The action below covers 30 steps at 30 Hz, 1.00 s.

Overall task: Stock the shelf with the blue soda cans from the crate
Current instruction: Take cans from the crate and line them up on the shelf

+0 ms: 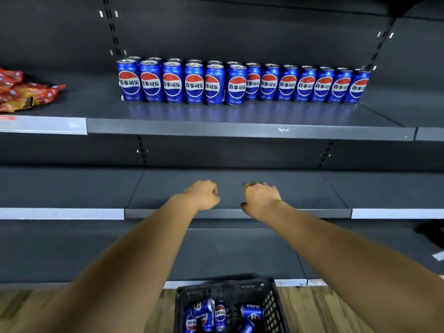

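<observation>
Several blue soda cans [216, 84] stand in rows at the back of the upper dark shelf [240, 131]. A black plastic crate [271, 306] sits on the wooden floor at the bottom centre, with several more blue cans [219, 313] lying loose inside. Both arms stretch forward over the crate. My left hand [203, 194] hangs in a loose fist in front of the middle shelf [230, 212], holding nothing. My right hand [260, 198] is beside it, fingers curled downward, also with nothing in it. Neither hand touches a can.
Red snack bags [21, 90] lie at the left end of the upper shelf. Bare shelf boards run below it, with slotted uprights [141, 150] at the back. A dark object [431, 233] sits at the right edge of the lower shelf.
</observation>
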Tool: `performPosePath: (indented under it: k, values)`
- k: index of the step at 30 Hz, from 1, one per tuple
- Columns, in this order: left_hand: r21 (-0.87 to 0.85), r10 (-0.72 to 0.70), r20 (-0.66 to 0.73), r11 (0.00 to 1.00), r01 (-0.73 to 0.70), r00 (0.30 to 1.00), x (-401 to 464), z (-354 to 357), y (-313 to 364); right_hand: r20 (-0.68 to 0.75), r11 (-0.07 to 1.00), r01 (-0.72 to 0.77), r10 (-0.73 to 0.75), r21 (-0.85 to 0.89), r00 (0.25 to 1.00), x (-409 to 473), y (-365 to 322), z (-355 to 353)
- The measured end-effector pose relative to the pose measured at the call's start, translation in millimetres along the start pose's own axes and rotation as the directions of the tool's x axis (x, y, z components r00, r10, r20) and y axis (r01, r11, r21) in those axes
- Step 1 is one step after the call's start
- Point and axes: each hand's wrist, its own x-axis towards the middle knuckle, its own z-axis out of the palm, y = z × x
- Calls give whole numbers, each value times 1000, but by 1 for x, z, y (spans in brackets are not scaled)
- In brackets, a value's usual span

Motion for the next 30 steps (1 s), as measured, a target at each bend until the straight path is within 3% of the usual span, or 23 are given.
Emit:
performPosePath:
  k: [13, 23, 27, 30]
  values:
    - [-3, -41, 174, 999, 42, 984, -14, 81, -43, 199, 999, 47, -41, -27, 979, -18, -29, 59]
    - [-53, -93, 273, 992, 111, 957, -4, 152, -12, 305, 998, 63, -68, 29, 950, -26, 27, 112]
    - [-89, -169, 260, 976, 198, 951, -2, 183, 7, 355, 989, 13, -65, 146, 933, -29, 62, 140]
    - [-85, -230, 232, 963, 255, 945, -2, 205, 20, 431, 912, -145, -39, 385, 901, -32, 81, 158]
